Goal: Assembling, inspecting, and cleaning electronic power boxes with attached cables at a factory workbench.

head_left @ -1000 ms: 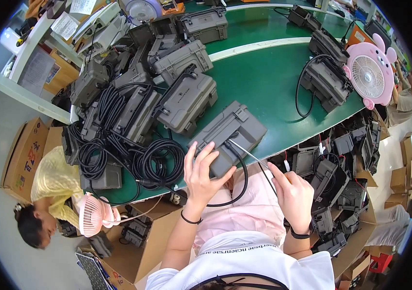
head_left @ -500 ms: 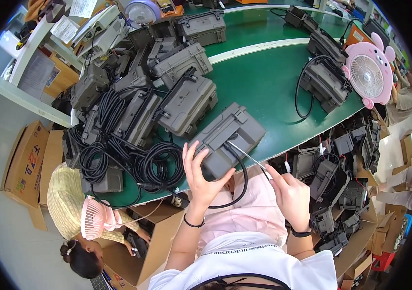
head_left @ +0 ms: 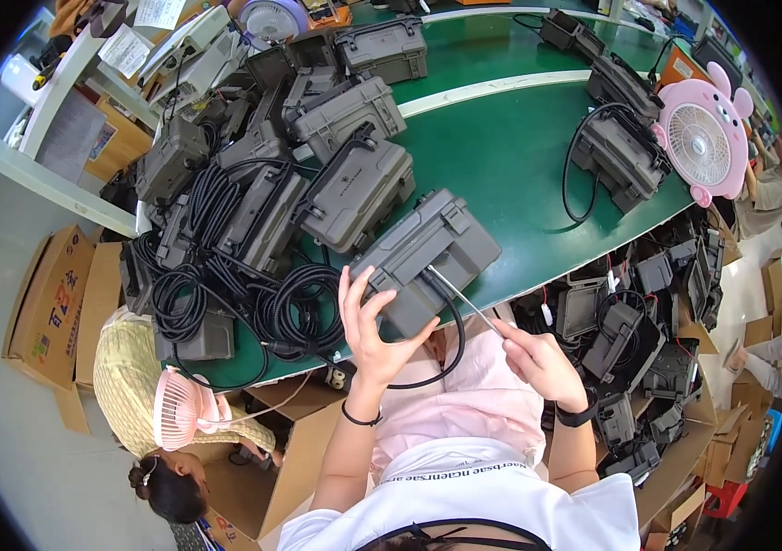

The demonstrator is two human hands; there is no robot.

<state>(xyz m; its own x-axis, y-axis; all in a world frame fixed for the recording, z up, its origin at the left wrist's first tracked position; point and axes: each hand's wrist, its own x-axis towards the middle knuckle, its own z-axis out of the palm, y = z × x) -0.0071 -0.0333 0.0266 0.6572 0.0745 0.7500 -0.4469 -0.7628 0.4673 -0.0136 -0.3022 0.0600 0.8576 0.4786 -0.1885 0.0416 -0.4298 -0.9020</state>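
A dark grey hard plastic case [head_left: 464,241] lies at the table's near edge, its latched side towards me. My left hand [head_left: 374,332] steadies its near left corner, fingers along the left side and thumb at the near edge. From the case's near side a black cable [head_left: 460,344] loops down past my lap. Closed around a slim silver metal rod [head_left: 466,300], my right hand [head_left: 542,365] is right of the case. The rod's tip meets the case beside the cable's entry; its handle end is hidden in my fingers.
Similar grey cases [head_left: 354,188] and coiled black cables [head_left: 303,308] crowd the green table's left. More cases [head_left: 625,161] stand right, near a pink fan [head_left: 701,142]. A carton of cases [head_left: 625,340] is below right. Another person [head_left: 138,386] bends over a carton at lower left.
The case and my left hand have shifted slightly left and away from me. My right hand has moved a little left, and the rod is steeper. The other person's arms have moved.
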